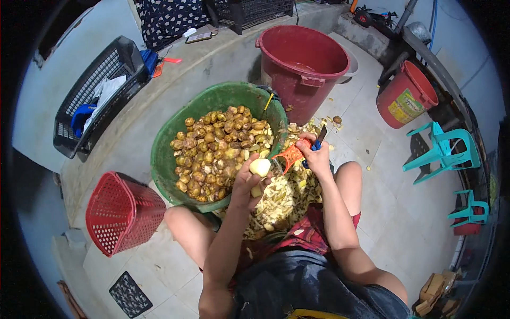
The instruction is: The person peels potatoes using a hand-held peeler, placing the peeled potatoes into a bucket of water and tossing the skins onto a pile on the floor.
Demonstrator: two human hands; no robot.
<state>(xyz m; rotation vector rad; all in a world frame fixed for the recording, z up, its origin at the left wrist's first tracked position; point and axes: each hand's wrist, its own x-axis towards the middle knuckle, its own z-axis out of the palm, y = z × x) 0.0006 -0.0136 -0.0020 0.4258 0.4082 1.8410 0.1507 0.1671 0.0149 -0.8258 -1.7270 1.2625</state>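
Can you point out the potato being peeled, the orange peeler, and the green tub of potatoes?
Peeled potato (pixel 260 167), head view: middle of its pale peeled face.
Orange peeler (pixel 290 156), head view: its orange frame.
Green tub (pixel 159 159), head view: bare inner wall, left side.

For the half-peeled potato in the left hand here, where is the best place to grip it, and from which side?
Grip the potato by its lower end, from below, as the left hand does: fingers wrapped around the bottom leave the pale, peeled top exposed toward the orange peeler in the right hand. Its rounded shape probably suits a cupped wrap better than a pinch.
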